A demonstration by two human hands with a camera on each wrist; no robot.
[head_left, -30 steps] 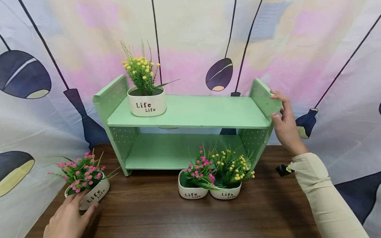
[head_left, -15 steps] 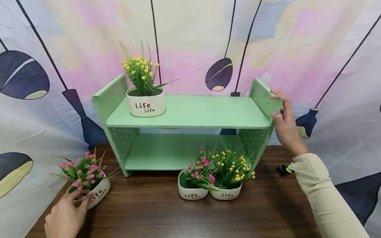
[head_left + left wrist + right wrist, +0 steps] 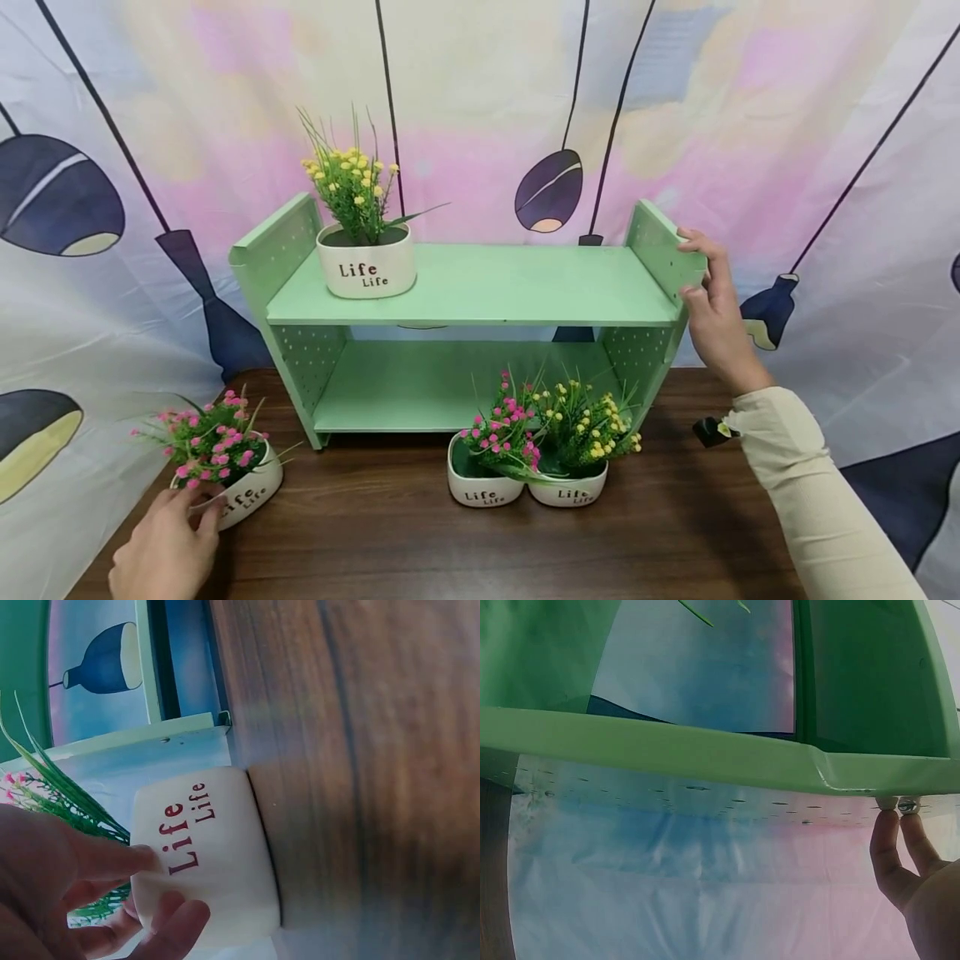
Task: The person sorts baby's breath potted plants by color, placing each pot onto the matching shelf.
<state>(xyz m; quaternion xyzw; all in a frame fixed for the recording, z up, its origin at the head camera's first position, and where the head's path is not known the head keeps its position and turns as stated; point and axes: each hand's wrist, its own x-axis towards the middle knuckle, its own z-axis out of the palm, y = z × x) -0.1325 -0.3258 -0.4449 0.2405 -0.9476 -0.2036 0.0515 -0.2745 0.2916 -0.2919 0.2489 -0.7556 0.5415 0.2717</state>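
Observation:
At the lower left of the head view stands a white oval flowerpot (image 3: 258, 492) marked "Life Life", with pink artificial flowers. My left hand (image 3: 165, 546) pinches its near-left rim between thumb and fingers. In the left wrist view that pot (image 3: 225, 855) sits on the wood, its base at the table surface. A green two-tier shelf (image 3: 510, 283) stands at the back of the table. On its right side panel my right hand (image 3: 720, 325) holds the upper front edge. The right wrist view shows two fingertips (image 3: 886, 817) touching the panel's outer face, the thumb out of sight.
On the upper tier's left stands a white pot (image 3: 367, 271) with yellow flowers. Before the shelf, a pink-flowered pot (image 3: 483, 492) and a yellow-flowered pot (image 3: 568, 492) stand side by side. A patterned curtain (image 3: 465, 100) hangs behind the brown wooden table (image 3: 375, 542).
My left thumb and fingers have closed on the pot's rim, and the pot has shifted slightly to the right. My right hand keeps its place on the shelf.

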